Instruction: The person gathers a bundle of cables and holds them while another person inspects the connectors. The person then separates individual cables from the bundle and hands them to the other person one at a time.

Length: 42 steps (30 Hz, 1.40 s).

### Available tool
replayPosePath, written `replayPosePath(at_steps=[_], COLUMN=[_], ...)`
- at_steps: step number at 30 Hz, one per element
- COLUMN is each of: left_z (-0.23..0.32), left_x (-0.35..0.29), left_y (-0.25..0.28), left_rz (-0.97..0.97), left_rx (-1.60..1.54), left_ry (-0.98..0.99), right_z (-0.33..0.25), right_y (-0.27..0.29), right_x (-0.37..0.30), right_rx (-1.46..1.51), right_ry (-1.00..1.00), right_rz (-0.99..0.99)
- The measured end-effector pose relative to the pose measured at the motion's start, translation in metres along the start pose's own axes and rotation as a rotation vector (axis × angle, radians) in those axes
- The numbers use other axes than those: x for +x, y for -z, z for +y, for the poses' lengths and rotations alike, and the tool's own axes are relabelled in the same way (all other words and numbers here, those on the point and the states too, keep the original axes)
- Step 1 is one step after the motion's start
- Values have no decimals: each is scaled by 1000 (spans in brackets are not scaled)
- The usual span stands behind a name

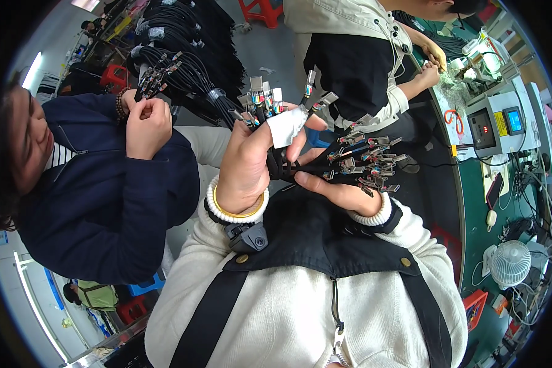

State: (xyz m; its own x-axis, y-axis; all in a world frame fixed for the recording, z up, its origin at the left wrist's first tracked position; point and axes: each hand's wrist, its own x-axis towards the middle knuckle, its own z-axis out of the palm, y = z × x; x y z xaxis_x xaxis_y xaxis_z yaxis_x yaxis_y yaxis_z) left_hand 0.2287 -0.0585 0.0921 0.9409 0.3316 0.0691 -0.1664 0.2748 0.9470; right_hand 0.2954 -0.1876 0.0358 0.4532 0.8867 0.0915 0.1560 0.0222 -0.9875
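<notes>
My left hand (246, 161) is closed around a few black cables; their metal connectors with coloured wires (265, 98) stick up past the fingers. A white tape-like piece (286, 127) covers the end of its thumb. Beside it, my right hand (334, 191) is closed on a thick bundle of black cables (318, 161), with the thumb lying along the near side. Many bare metal connectors (365, 161) fan out from that bundle to the right. The two hands nearly meet at the cables, and some fingers are hidden behind them.
At left, a person in a dark jacket (104, 184) handles connectors close by. Behind hang long black cable bundles (184, 67). Another person (349, 67) works at the green bench (472, 214) on the right, which carries a machine with a screen (494, 126) and a white fan (510, 264).
</notes>
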Motion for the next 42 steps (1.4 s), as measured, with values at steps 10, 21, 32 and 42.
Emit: replayPosePath(at_steps=[10, 21, 32, 42], left_z=[1, -10, -5, 2], left_x=[-6, -7, -5, 1], left_y=[-9, 10, 0, -2], left_rz=[104, -12, 3, -59], left_rx=[96, -28, -19, 231], left_ry=[-14, -17, 0, 29], right_z=[0, 0, -1, 10], right_y=[-1, -3, 2, -8], right_x=[-1, -4, -1, 3], right_rx=[-41, 11, -28, 222], right_ry=[6, -73, -118, 98], right_rz=[-4, -44, -86, 92])
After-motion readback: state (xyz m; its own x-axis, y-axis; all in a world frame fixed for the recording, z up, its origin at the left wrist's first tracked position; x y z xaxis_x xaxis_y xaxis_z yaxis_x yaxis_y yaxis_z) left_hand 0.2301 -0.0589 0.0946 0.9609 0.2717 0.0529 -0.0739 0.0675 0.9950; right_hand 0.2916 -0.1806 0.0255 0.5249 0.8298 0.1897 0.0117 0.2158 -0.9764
